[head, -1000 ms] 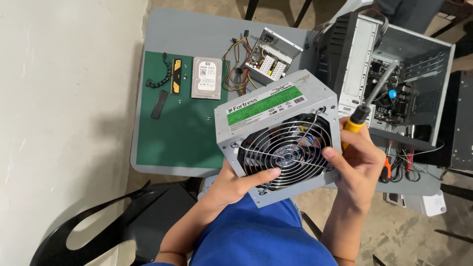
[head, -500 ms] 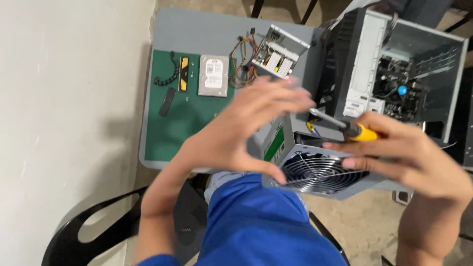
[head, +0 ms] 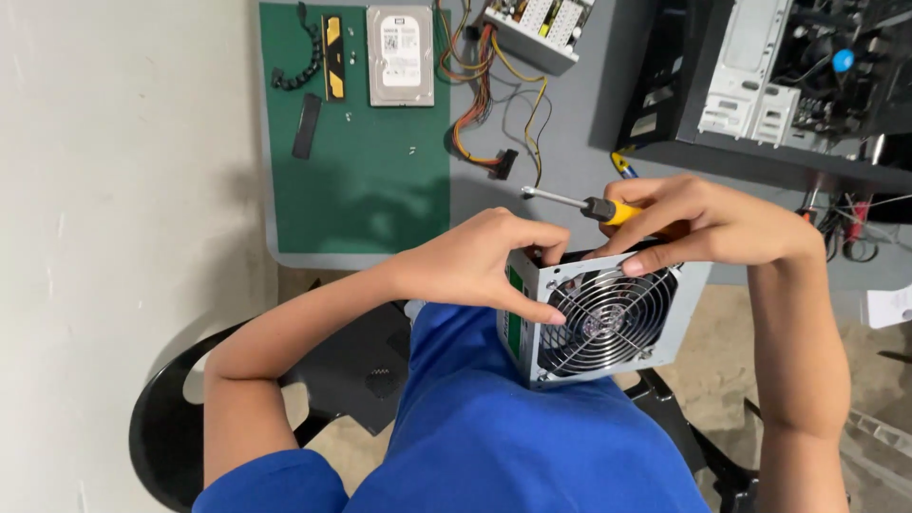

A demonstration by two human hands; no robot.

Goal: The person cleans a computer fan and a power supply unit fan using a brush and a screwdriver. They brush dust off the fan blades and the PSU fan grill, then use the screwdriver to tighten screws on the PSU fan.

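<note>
1. Power supply unit point(head: 608, 318): grey metal box w/ fan grille, held over lap, just below tabletop point(head: 570, 142) edge.
2. Left hand point(head: 475, 261): fingers clasped on unit's upper left corner.
3. Right hand point(head: 722, 223): fingers pin a yellow-handled screwdriver point(head: 579, 202) and press unit's top edge.
4. Handling, judged: rigid, fairly heavy, sharp-edged; grip by casing sides, not grille.

The grey box-shaped power supply point(head: 608, 318) has a bare sheet-metal case with a dull satin finish; its round fan grille is bright chromed wire. The screwdriver point(head: 581, 202) combines a polished steel shaft with a glossy yellow-and-black plastic handle. The green work mat point(head: 366, 180) looks matt and smooth, apparently rubber. The silver hard drive point(head: 400, 55) shows brushed metal under a white paper label. The blue shirt point(head: 513, 437) is soft matt cloth.
</note>
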